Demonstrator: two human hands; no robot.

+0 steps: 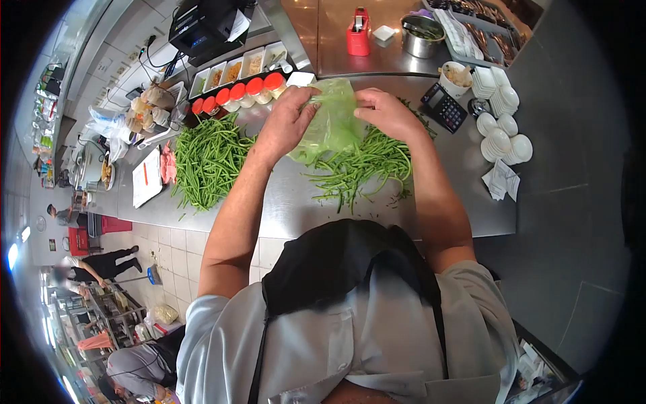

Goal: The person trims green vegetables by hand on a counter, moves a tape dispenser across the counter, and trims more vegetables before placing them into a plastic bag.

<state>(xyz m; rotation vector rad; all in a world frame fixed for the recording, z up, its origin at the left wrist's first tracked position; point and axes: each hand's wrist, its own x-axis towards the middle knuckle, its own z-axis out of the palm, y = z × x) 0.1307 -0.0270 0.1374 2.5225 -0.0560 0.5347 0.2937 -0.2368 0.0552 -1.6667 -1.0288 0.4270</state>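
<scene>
A thin, see-through green plastic bag (328,118) stands between my two hands over the steel counter (286,202). My left hand (293,118) grips its left edge near the top, the thumb pressed toward the fingers. On the other side my right hand (388,113) pinches the bag's right edge. Cut green beans (367,165) lie in a loose pile under my right forearm, touching the bag's lower side. A larger heap of green beans (214,161) is left of my left forearm. What the bag holds, if anything, cannot be made out.
Red-lidded jars (256,89) line the counter's back, beside topping trays (233,71). A red tape dispenser (359,37) and steel pot (422,35) stand beyond. To the right are a calculator (444,108) and stacked white dishes (501,145); a notepad (147,176) lies left. Other people are far left.
</scene>
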